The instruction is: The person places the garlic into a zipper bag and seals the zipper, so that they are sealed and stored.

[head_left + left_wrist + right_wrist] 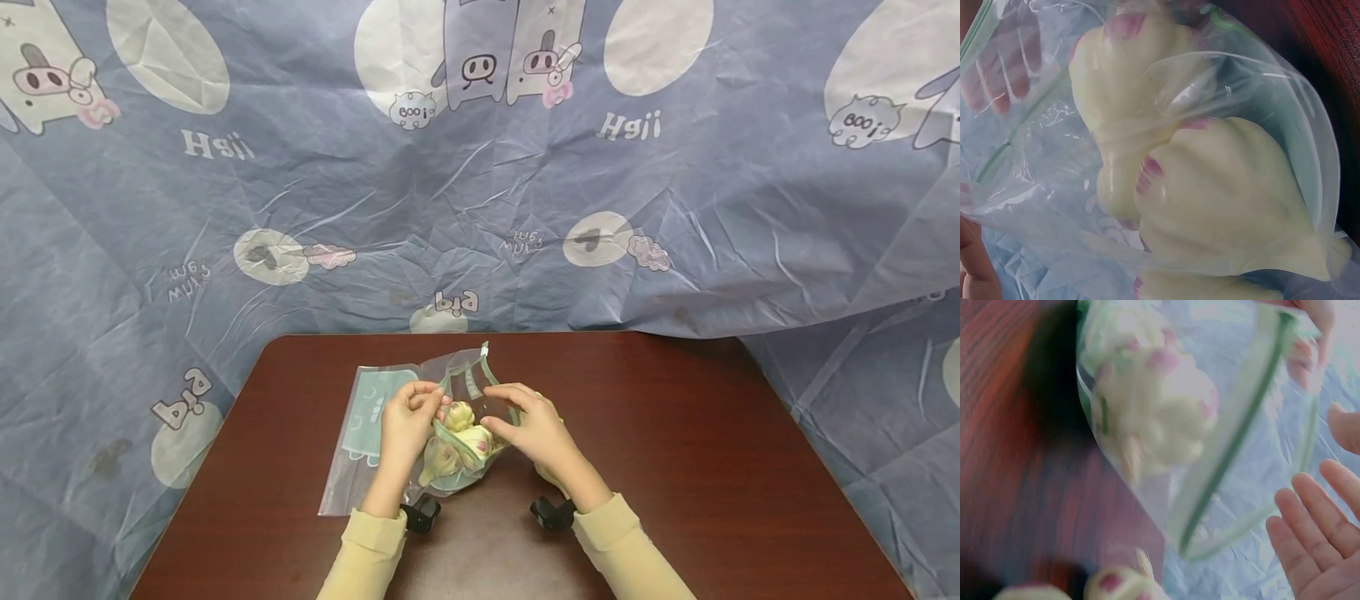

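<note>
A clear zip bag [483, 367] with a green-edged mouth stands open, holding several garlic bulbs [441, 458], pale with purple patches. My left hand [408, 421] pinches the left edge of its mouth; in the right wrist view those fingertips [1300, 362] grip the rim. My right hand [534, 423] is at the right side of the mouth. Its fingers [1316, 531] are extended and nothing is between them and the thumb. Through the film, the left wrist view shows bulbs [1222, 194] pressed together and the right hand's fingers [1000, 75] beyond.
Flat on the table [675, 450], left of the open bag, lies another clear bag [337, 475] with a teal print. Loose garlic [551, 479] sits under the right forearm, more bulbs [1116, 584] showing in the right wrist view. A printed blue cloth [480, 208] hangs behind.
</note>
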